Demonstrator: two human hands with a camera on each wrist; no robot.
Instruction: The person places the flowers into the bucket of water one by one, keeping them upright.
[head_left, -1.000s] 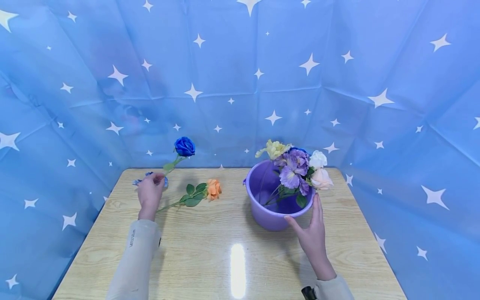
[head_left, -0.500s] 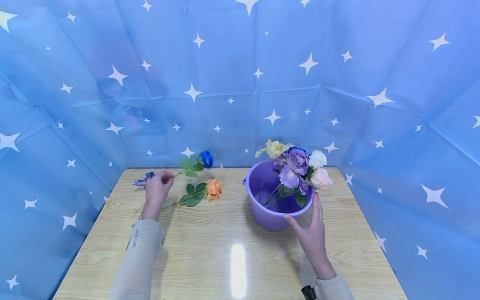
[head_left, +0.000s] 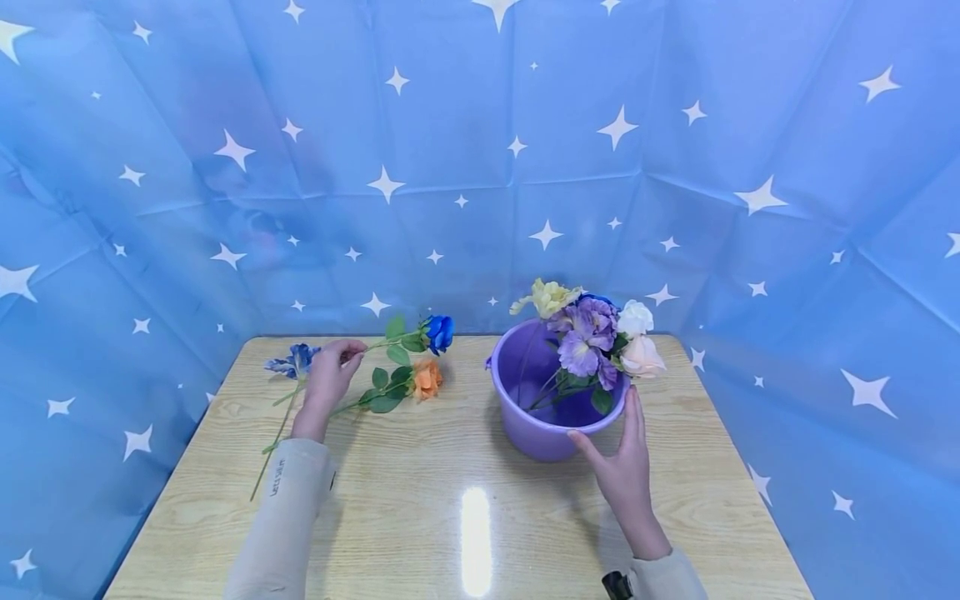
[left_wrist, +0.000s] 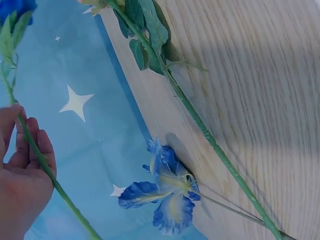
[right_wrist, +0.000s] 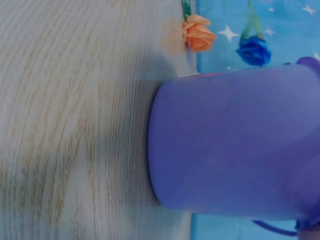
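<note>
My left hand (head_left: 332, 379) pinches the green stem of a blue rose (head_left: 438, 332) between thumb and fingers. The stem runs down past the palm in the left wrist view, and the bloom points right, above the table. Below it lies an orange rose (head_left: 427, 380) with green leaves. A blue iris with a pale yellow centre (left_wrist: 170, 190) lies just left of that hand. My right hand (head_left: 626, 467) rests on the near right rim of a purple bucket (head_left: 551, 442), thumb and straight fingers spread along it. Purple flowers (head_left: 588, 337) stand inside, leaning right.
Also in the bucket are a pale yellow flower (head_left: 553, 297), a white bloom (head_left: 636, 318) and a pale pink rose (head_left: 642, 358), with some blue behind. The wooden table (head_left: 405, 500) ends against a blue starry cloth (head_left: 450, 125).
My left hand has moved right with the blue rose, whose bloom has swung right and down. The blue iris it covered now shows. My right hand and the bucket have stayed put.
</note>
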